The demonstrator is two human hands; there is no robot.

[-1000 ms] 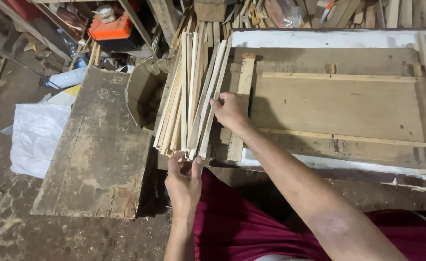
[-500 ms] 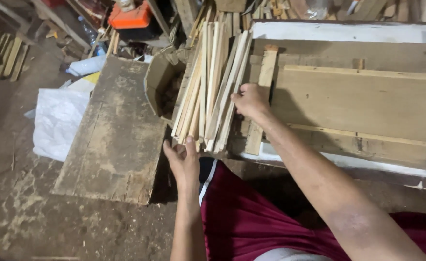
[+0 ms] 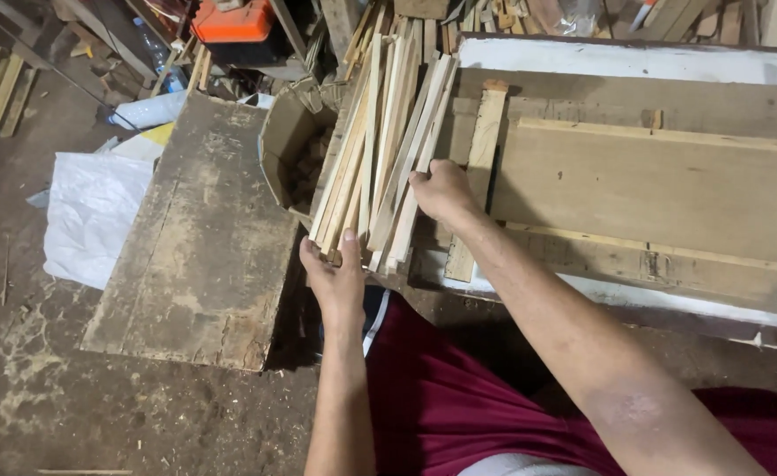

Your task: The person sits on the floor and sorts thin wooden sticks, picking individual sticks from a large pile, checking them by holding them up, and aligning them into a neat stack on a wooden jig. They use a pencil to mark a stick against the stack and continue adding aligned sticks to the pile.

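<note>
A bundle of several long, thin, pale wooden slats [image 3: 380, 150] lies fanned along the left edge of a wooden bench [image 3: 670, 185]. My left hand [image 3: 334, 273] cups the near ends of the slats from below, thumb up against them. My right hand [image 3: 441, 189] rests on the right side of the bundle, fingers curled over the outer slats. A wider wooden strip [image 3: 475, 176] lies on the bench just right of the bundle, partly under my right hand.
A worn grey board [image 3: 195, 238] lies on the floor to the left, beside a white sack [image 3: 93, 211]. An open cardboard box [image 3: 287, 150] sits behind the slats. An orange case [image 3: 230, 22] and scrap wood crowd the back. A white panel [image 3: 635, 62] edges the bench.
The view has shifted left and down. My left hand has moved up under the slat ends. My right hand stays on the bundle, and the slats look more gathered.
</note>
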